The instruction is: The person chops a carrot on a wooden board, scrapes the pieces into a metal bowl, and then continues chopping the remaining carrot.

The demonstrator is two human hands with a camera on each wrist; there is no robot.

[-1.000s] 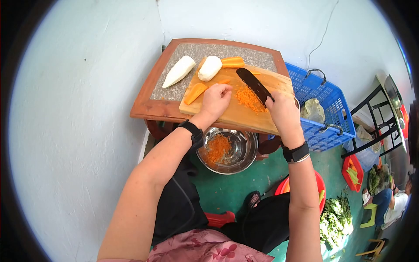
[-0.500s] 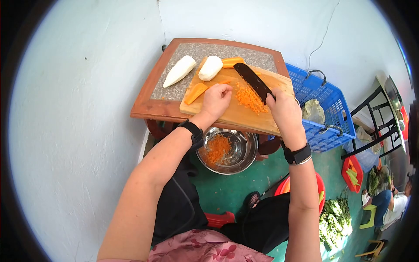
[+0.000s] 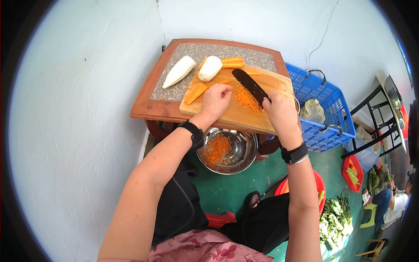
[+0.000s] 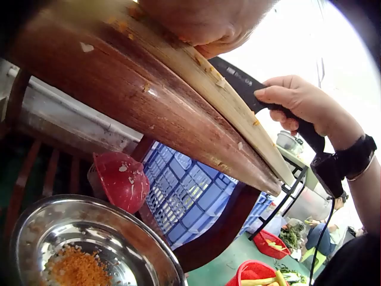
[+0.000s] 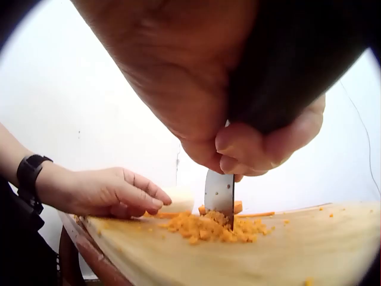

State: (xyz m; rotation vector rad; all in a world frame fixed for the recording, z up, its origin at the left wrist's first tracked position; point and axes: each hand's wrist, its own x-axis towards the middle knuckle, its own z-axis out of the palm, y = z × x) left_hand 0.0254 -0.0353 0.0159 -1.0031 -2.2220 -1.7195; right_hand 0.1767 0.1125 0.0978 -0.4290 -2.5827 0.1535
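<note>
My right hand (image 3: pixel 283 112) grips the handle of a dark-bladed kitchen knife (image 3: pixel 251 84). The blade's edge stands in a heap of finely chopped carrot (image 5: pixel 205 226) on the wooden cutting board (image 3: pixel 270 81). On the board's left side rests my left hand (image 3: pixel 215 101), fingers loosely curled and holding nothing. Beside it lie a carrot piece (image 3: pixel 196 93) and a thin carrot strip (image 3: pixel 224 81). Behind are a peeled white radish piece (image 3: pixel 210 68) and carrot halves (image 3: pixel 232 62). Another peeled white radish (image 3: pixel 179 72) lies on the table's stone top.
Below the table's front edge sits a steel bowl (image 3: pixel 244 162) with chopped carrot in it. A blue crate (image 3: pixel 329 129) stands to the right of the table (image 3: pixel 142 107). On the floor are a red basin (image 3: pixel 321 181) and leafy greens (image 3: pixel 335 222). Another person (image 3: pixel 395 205) sits far right.
The knife and my right hand have shifted slightly left across the chopped carrot, after tipping a little between frames. My left hand stays in place.
</note>
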